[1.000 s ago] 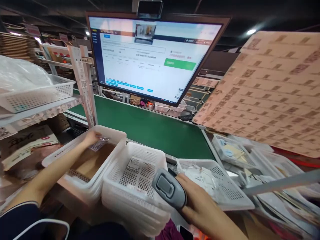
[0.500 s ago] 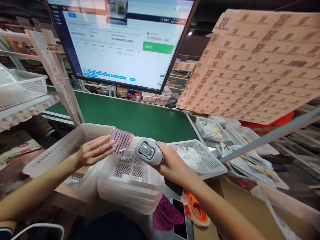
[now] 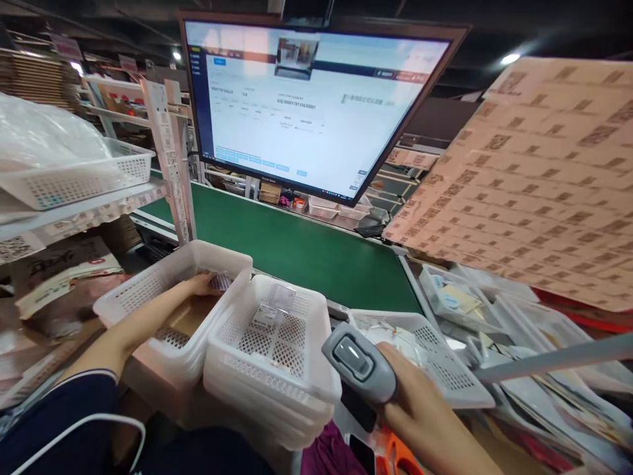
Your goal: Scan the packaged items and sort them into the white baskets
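Note:
My left hand (image 3: 201, 285) reaches down into the left white basket (image 3: 119, 305). Its fingers are closed on a small flat clear pack (image 3: 222, 282) with rows of dark marks, near the basket's far right side. A grey handheld barcode scanner (image 3: 359, 361) is gripped in my right hand (image 3: 413, 396), just right of the middle stack of white baskets (image 3: 270, 389). In the top basket of that stack lie another clear pack (image 3: 283, 298) and a white label (image 3: 266, 316). A brown flat piece (image 3: 194, 316) lies at the bottom of the left basket.
Behind the baskets runs a green belt (image 3: 297, 244), with a monitor (image 3: 297, 138) above it. A sheet of printed codes (image 3: 544, 185) hangs at right, near a grey bar (image 3: 554, 359). Purple cloth (image 3: 329, 452) and an orange tape dispenser (image 3: 398, 455) lie below my right hand.
My left hand has moved the clear pack from above the middle basket down into the left basket. The scanner has moved away to the right. The green box on the monitor has gone.

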Motion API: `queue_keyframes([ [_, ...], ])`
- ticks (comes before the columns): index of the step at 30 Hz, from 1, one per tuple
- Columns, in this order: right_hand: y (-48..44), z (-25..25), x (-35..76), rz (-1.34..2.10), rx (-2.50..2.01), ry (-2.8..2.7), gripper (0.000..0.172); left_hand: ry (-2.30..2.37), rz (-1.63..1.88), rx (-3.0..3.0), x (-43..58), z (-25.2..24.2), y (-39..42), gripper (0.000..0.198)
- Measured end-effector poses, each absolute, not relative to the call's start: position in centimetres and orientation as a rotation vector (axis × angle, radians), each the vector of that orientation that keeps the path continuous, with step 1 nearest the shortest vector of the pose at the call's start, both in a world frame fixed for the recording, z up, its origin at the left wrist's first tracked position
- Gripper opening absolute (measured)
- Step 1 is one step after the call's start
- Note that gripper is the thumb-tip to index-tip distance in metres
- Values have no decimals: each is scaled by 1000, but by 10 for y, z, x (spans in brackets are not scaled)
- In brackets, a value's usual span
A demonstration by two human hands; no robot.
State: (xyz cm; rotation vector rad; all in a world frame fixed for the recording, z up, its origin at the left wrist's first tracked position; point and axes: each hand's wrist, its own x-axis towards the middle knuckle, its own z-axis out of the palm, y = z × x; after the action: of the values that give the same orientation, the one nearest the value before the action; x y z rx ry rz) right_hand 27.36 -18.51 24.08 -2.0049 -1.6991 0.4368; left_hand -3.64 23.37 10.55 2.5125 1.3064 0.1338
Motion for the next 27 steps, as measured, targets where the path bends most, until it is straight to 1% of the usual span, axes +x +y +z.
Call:
queue_keyframes([
  [3, -177, 248, 263, 481, -2024, -1738, 17, 1334, 220, 2580, -35, 117, 224, 64],
  [5, -170, 256, 256, 495, -2037, -1758, 21, 1313, 372, 2702, -34, 132, 222, 67],
  [7, -162, 264, 249, 473, -2024, -1775, 23, 1218, 497, 2876, -31, 149, 220, 71],
  [12, -131, 272, 234, 327, -2040, -1832, 31, 742, 762, 3219, -12, 185, 188, 73],
  [16, -115, 269, 230, 238, -2172, -1868, 36, 378, 923, 3317, 0, 191, 139, 74],
  [18, -119, 266, 233, 260, -2202, -1870, 36, 307, 880, 3296, 1, 189, 122, 78],
  [19, -125, 263, 236, 278, -2204, -1865, 36, 283, 801, 3266, 1, 187, 117, 83],
  [21, -141, 257, 244, 314, -2185, -1845, 35, 254, 553, 3158, 1, 183, 121, 98],
  [22, -150, 253, 249, 329, -2167, -1834, 34, 275, 426, 3079, 1, 181, 129, 101],
  [23, -160, 249, 254, 337, -2148, -1816, 31, 350, 315, 2991, -1, 178, 141, 98],
  [24, -170, 245, 260, 343, -2131, -1797, 29, 485, 240, 2903, -4, 175, 157, 90],
  [27, -191, 235, 276, 354, -2078, -1749, 24, 1074, 194, 2673, -25, 152, 213, 67],
])
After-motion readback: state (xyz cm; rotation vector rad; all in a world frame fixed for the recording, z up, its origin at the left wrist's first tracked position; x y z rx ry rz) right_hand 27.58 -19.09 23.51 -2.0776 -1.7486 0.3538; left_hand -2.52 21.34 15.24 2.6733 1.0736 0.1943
